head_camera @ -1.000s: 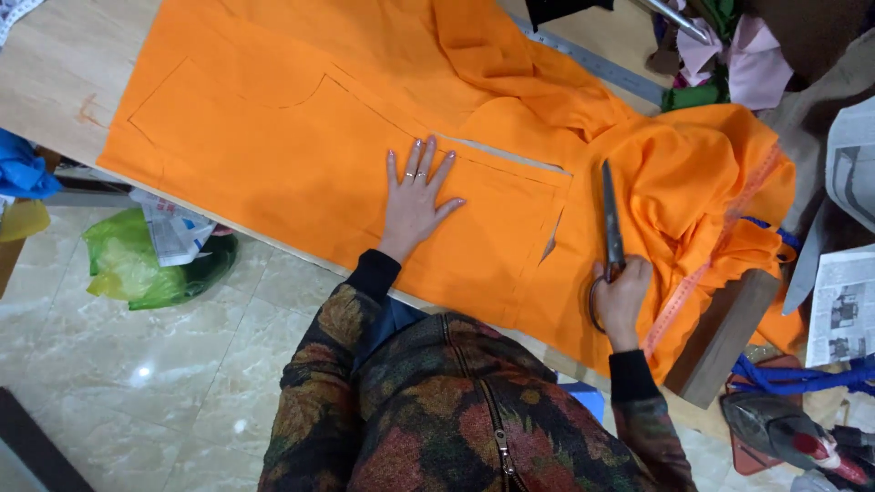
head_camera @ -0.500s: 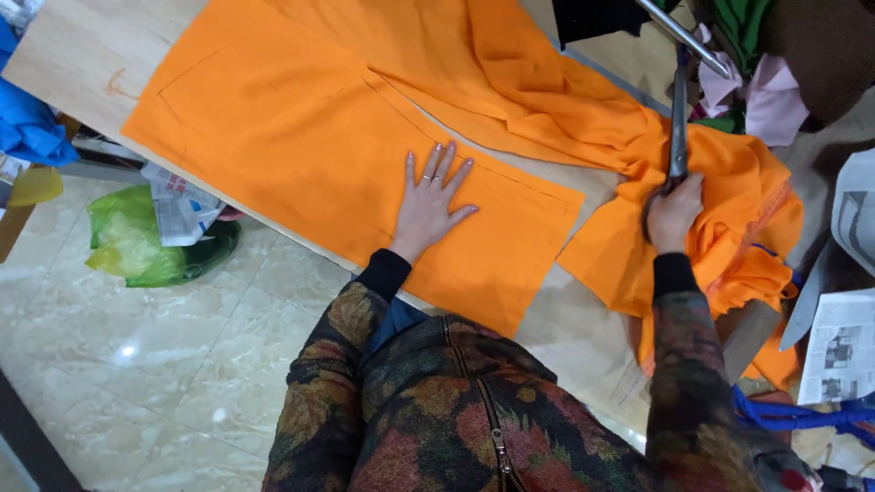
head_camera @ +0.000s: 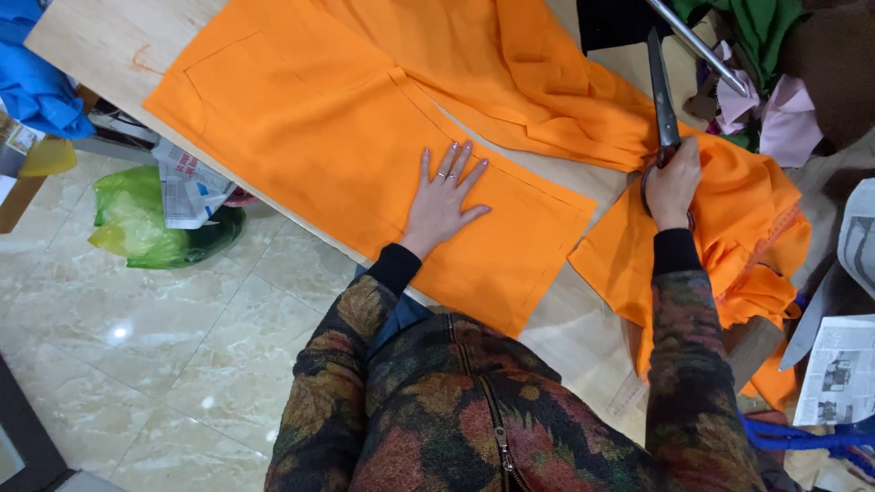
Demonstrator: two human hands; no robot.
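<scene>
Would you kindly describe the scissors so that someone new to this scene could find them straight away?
Start at the wooden table covered in orange fabric and look to its right side, where the cloth bunches up. There the right hand grips the handles of long dark metal scissors, blades closed and pointing away from the person. Unlike the shiny round metal rod slanting just beyond, they are flat, dark and held.

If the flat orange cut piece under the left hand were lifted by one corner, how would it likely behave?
The orange cut piece would probably droop and fold: the same cloth, the bunched orange fabric by the right hand with the scissors, lies in soft creases. It looks thin and light. Pushed, it would likely wrinkle rather than slide whole; the left hand lies spread flat on it.
</scene>
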